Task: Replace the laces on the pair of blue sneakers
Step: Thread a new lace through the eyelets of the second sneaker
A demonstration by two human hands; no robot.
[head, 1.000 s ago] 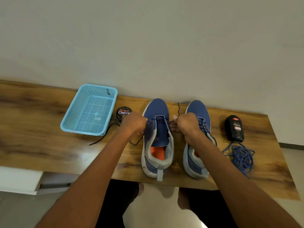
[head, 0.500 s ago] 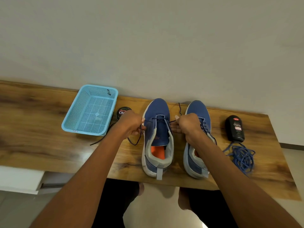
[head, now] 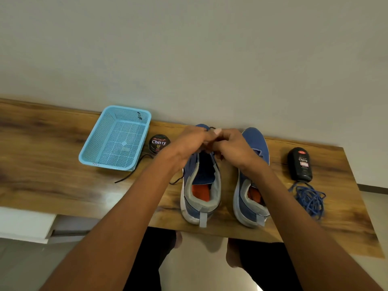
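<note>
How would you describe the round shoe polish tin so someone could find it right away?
On the wooden bench against the wall, look just right of the light blue mesh basket. The round shoe polish tin sits there, left of the sneakers: small, black, flat, marked Cherry, unlike the tall black bottle at the far right.

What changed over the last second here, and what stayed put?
Both hands came together from either side of the left sneaker to meet above its toe end: left hand, right hand, drawing the dark lace with them. Right sneaker, basket, polish tin, bottle and blue laces stayed put.
</note>
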